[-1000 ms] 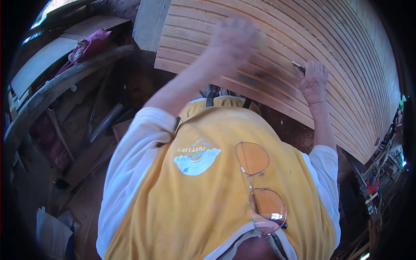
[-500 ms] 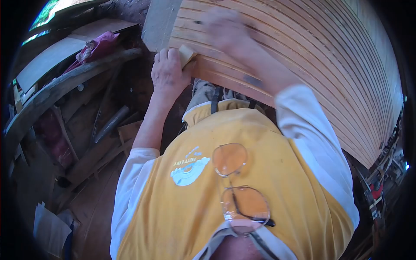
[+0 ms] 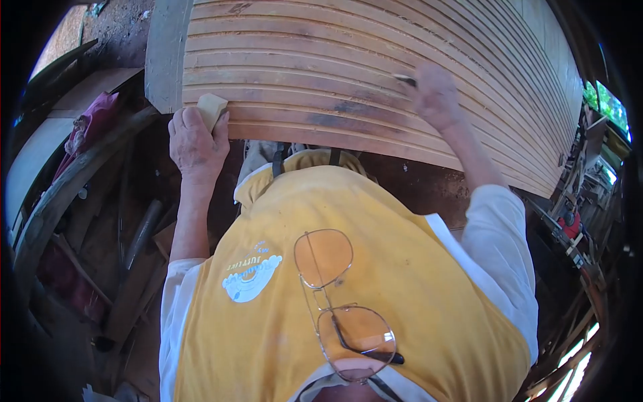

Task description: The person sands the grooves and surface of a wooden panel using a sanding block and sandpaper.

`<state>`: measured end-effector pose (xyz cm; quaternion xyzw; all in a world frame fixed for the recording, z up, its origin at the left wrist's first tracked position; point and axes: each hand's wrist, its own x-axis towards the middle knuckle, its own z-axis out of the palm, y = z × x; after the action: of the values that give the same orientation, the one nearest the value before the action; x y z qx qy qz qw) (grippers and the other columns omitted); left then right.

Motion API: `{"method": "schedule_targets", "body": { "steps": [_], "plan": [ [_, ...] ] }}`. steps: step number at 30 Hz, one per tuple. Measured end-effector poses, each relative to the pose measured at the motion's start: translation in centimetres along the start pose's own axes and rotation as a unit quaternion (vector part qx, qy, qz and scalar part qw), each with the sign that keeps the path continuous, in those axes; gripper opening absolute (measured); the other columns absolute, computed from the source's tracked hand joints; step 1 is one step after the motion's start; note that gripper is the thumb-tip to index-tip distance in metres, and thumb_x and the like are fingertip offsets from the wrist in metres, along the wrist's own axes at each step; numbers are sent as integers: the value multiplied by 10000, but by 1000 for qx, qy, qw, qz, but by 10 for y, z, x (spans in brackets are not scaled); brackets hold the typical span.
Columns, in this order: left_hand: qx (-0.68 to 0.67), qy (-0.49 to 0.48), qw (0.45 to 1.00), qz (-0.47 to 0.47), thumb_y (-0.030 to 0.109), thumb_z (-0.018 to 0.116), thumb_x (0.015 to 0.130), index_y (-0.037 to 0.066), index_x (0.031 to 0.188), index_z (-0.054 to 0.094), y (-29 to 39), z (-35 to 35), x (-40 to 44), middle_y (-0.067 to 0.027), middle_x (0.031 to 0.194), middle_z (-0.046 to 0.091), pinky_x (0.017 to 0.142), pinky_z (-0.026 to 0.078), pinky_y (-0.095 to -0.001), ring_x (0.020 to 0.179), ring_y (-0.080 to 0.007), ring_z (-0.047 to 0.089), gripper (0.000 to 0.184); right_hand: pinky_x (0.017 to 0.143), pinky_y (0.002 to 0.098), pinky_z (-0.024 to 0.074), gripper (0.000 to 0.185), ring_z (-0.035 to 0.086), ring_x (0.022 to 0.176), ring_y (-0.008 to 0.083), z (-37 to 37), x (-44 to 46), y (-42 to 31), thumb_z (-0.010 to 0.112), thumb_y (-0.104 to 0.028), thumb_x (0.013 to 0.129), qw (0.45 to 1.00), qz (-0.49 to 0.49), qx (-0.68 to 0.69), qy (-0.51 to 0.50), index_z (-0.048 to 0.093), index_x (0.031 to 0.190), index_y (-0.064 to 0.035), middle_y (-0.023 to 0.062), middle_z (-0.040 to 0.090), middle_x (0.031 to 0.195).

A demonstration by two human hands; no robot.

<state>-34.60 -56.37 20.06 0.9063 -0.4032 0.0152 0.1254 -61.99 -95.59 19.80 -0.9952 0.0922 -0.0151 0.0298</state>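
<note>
Before me lies a wide wooden panel (image 3: pixel 301 74) with many parallel grooves and fine splinters along them. My left hand (image 3: pixel 195 142) is closed around a small pale wood block (image 3: pixel 212 107) at the panel's near left corner. Over the right-middle part of the panel, my right hand (image 3: pixel 439 97) is closed on a thin dark pointed tool (image 3: pixel 405 80). Its tip points left along the slats; the fist hides the rest, so its exact kind is unclear. Dark smudges (image 3: pixel 355 107) mark the slats between my hands.
A grey board (image 3: pixel 164 60) borders the panel's left end. Beyond it on the left are a curved timber beam (image 3: pixel 87 157), a pink cloth (image 3: pixel 87 127) and scrap wood. Eyeglasses (image 3: pixel 355 335) hang on the yellow shirt. Cluttered timber and a red object (image 3: pixel 570 224) lie at far right.
My right hand has swept right along the grooves with the tool, away from the left end. The left hand keeps the block at the corner. The whole view has shifted.
</note>
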Motion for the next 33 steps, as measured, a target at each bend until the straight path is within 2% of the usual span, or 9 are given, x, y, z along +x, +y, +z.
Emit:
{"method": "schedule_targets", "body": {
  "steps": [5, 9, 11, 17, 21, 25, 27, 31, 33],
  "plan": [
    [16, -23, 999, -39, 356, 790, 886, 15, 1041, 511, 4, 1, -4, -196, 990, 587, 813, 493, -532, 981, -426, 591, 467, 657, 382, 522, 98, 647, 765, 233, 41, 173, -161, 627, -195, 809, 967, -87, 124, 205, 604, 877, -129, 67, 606, 790],
    [46, -37, 998, -9, 381, 797, 882, 13, 1061, 520, -8, -2, -9, -181, 988, 584, 800, 496, -524, 959, -410, 596, 495, 632, 391, 556, 76, 682, 778, 243, 47, 192, -190, 628, -184, 802, 994, -14, 16, 106, 619, 858, -132, 88, 658, 802],
    [50, -41, 998, -11, 385, 796, 883, 12, 1063, 520, -13, -1, -11, -184, 993, 583, 802, 496, -526, 963, -410, 595, 498, 653, 427, 514, 142, 650, 762, 266, 29, 126, -119, 649, -245, 853, 978, -32, 174, 109, 581, 834, -121, 80, 603, 774],
    [43, -26, 999, -11, 386, 784, 881, 21, 1010, 522, -12, 3, -8, -176, 967, 574, 785, 492, -514, 924, -405, 585, 468, 716, 474, 492, 237, 624, 822, 332, -18, -60, 48, 734, -294, 889, 999, 40, -35, -6, 602, 902, -96, 112, 606, 854],
    [4, -13, 999, -35, 343, 794, 848, 37, 989, 535, -13, 0, -6, -169, 958, 585, 763, 500, -499, 911, -387, 588, 424, 735, 472, 503, 129, 617, 807, 347, 14, 94, -72, 686, -157, 884, 989, -95, 109, 6, 614, 930, -60, 140, 582, 836],
    [-30, -7, 998, -51, 318, 797, 833, 43, 1001, 533, -9, -6, -7, -156, 966, 579, 742, 505, -477, 908, -374, 588, 416, 760, 454, 546, 191, 675, 873, 334, 44, 278, -237, 627, -232, 910, 975, -190, 118, 21, 634, 979, -54, 144, 667, 890],
    [-36, 16, 998, -54, 313, 792, 849, 46, 1013, 518, -10, -6, -10, -156, 963, 572, 743, 503, -478, 908, -375, 584, 416, 690, 451, 575, 75, 749, 834, 304, 95, 338, -298, 640, -182, 874, 988, -89, 94, 89, 706, 863, -147, 104, 755, 888],
    [-60, 18, 995, -76, 312, 793, 848, 52, 1025, 531, -10, -6, -11, -144, 973, 576, 741, 516, -450, 901, -345, 586, 409, 724, 456, 536, 161, 649, 808, 355, 56, 250, -207, 649, -184, 884, 939, -228, 193, 172, 630, 951, -39, 159, 633, 838],
    [-72, 31, 993, -90, 314, 794, 845, 54, 1034, 537, -11, -4, -11, -138, 982, 578, 739, 519, -438, 904, -329, 588, 411, 671, 499, 496, 231, 634, 768, 374, 15, 183, -154, 683, -272, 943, 983, -161, 86, 35, 606, 896, -59, 170, 606, 797]
  ]
}}
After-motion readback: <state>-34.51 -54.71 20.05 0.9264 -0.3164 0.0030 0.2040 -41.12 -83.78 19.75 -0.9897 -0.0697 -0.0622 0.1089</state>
